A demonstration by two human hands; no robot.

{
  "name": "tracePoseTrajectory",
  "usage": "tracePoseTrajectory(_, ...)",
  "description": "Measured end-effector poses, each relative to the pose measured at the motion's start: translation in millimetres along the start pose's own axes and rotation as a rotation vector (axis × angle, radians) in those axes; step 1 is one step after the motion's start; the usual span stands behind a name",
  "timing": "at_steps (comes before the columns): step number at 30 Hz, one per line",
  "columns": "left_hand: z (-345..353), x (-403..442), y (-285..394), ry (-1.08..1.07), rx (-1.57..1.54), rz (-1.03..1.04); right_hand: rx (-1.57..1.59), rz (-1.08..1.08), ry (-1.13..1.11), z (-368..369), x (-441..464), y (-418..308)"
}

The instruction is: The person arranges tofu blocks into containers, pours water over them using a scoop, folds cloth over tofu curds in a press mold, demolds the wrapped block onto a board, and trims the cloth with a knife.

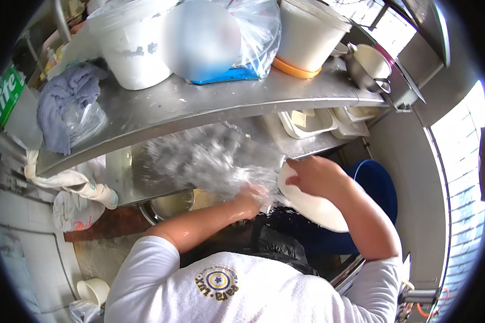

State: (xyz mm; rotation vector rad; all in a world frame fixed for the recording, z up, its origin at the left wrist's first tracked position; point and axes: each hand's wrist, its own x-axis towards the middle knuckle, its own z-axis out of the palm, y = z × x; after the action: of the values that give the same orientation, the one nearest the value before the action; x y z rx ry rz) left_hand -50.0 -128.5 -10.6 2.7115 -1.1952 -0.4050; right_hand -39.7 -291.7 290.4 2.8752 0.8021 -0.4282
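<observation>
My right hand (317, 175) grips the rim of a white plastic tub (320, 211), which is tilted on its side. A large splash of water (210, 156) spreads left from the tub's mouth across the steel counter (137, 180) beneath the shelf. My left hand (252, 200) is at the lower edge of that splash, wet and blurred. Water and motion hide its fingers, so I cannot see whether it holds anything. Just below and right of the tub stands a big blue barrel (382, 188).
On the steel shelf (199, 105) above stand white buckets (129, 54), a grey towel (70, 99) and steel bowls (367, 67). White trays (307, 124) sit at the counter's back right. A round metal pan (172, 204) is below the counter's edge. Black plastic (280, 245) hangs before me.
</observation>
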Motion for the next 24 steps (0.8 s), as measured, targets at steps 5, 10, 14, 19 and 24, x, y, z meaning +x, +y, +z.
tracePoseTrajectory(5, -48, -7, 14, -0.064, 0.116, -0.009, -0.223, 0.195, -0.034, -9, 19, 14)
tracePoseTrajectory(10, -134, -13, -1, -0.243, 0.126, 0.057, -0.194, 0.507, 0.125, -13, -27, 34)
tracePoseTrajectory(14, -131, 5, -38, -0.177, 0.158, 0.239, -0.192, 0.625, 0.247, 4, -72, 40)
tracePoseTrajectory(19, -113, -2, -103, -0.14, 0.2, 0.112, 0.008, 0.697, 0.379, 41, -129, 29)
tracePoseTrajectory(24, -41, -106, -161, -0.056, -0.086, -0.382, 0.169, 0.622, 0.58, 91, -210, -13)
